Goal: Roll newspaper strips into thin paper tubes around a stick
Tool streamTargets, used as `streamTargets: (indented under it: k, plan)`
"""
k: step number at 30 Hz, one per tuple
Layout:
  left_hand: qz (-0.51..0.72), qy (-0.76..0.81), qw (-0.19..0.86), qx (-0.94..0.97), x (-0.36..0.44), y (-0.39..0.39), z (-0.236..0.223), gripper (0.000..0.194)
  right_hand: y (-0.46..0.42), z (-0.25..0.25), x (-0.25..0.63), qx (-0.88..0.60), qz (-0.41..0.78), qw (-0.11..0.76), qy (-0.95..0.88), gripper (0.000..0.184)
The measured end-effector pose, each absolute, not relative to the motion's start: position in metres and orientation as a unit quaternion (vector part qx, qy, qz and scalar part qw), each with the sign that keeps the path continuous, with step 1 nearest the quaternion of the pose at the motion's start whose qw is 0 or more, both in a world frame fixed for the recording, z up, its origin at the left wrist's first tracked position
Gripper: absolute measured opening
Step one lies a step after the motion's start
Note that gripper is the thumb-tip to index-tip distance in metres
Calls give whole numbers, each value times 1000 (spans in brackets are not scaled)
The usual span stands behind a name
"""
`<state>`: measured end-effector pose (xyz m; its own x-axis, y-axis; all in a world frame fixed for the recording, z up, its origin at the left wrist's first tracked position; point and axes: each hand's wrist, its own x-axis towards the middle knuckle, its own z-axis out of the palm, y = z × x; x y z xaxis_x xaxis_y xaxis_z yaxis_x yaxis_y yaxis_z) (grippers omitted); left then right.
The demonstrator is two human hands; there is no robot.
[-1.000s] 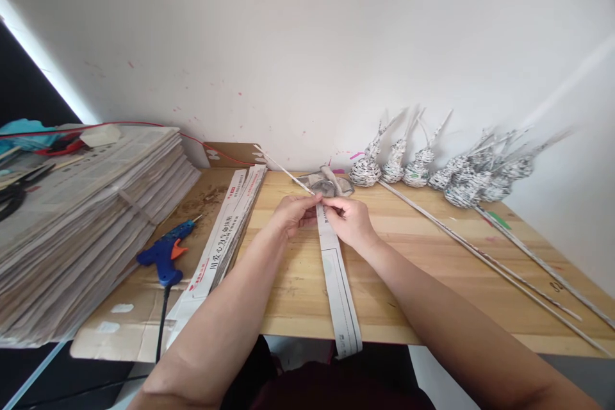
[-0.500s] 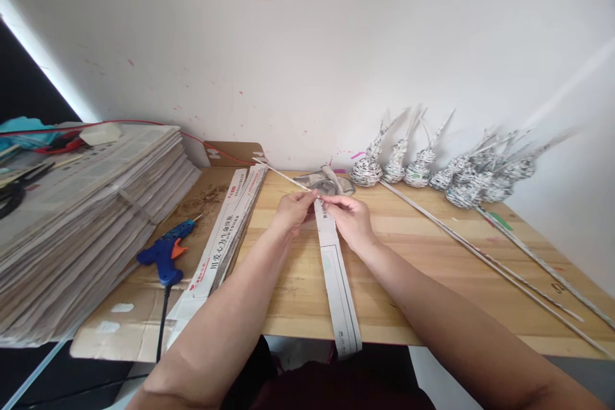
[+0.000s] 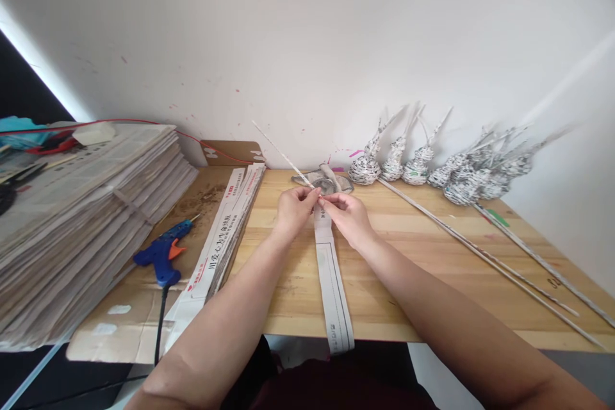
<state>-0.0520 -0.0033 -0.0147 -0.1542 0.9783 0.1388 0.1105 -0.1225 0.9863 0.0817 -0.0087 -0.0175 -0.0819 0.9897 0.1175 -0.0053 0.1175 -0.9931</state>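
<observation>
My left hand [image 3: 298, 210] and my right hand [image 3: 350, 216] meet in a pinch over the wooden table. Between their fingertips is the upper end of a printed paper strip [image 3: 333, 282], whose lower end reaches the table's front edge. A thin rolled paper tube [image 3: 282, 152] slants up and left from the same fingertips. Both hands are closed, and the exact spot where strip and tube join is covered by the fingers. Just behind the hands lies a crumpled grey cloth [image 3: 331, 178].
A tall newspaper stack [image 3: 96, 230] stands left, beside a blue glue gun [image 3: 166, 253] on cardboard. Cut paper strips [image 3: 221, 230] lie near it. Several woven paper gourd shapes [image 3: 416, 166] line the wall at right. Long paper tubes [image 3: 485, 253] cross the table's right side.
The free end of the tube dipped slightly, then rose and now points more steeply upward. The strip has been drawn up a little, its lower end shifting left. Both hands keep their pinch.
</observation>
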Motion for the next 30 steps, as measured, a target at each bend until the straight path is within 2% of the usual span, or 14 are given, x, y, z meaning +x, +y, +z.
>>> streamTargets:
  k: [3,12,16,21,25,30]
  plan:
    - [529,538,381,534,-53,-3,-16,37,-9,-19,83,-458,456,485,-589,23]
    - [521,518,477,484,-51,-9,-3,31,-10,-13,81,-481,569,441,-501,21]
    - [536,497,475,489,-52,-9,-3,31,-10,-11,84,-476,599,410,-497,23]
    - [535,474,474,514,-52,-8,-5,32,-8,-9,87,-458,645,411,-453,27]
    - [511,500,446,538,-53,-6,-8,33,-7,-14,87,-482,571,412,-521,28]
    - [483,539,381,576,-55,-5,-10,33,-9,-17,90,-493,345,391,-696,25]
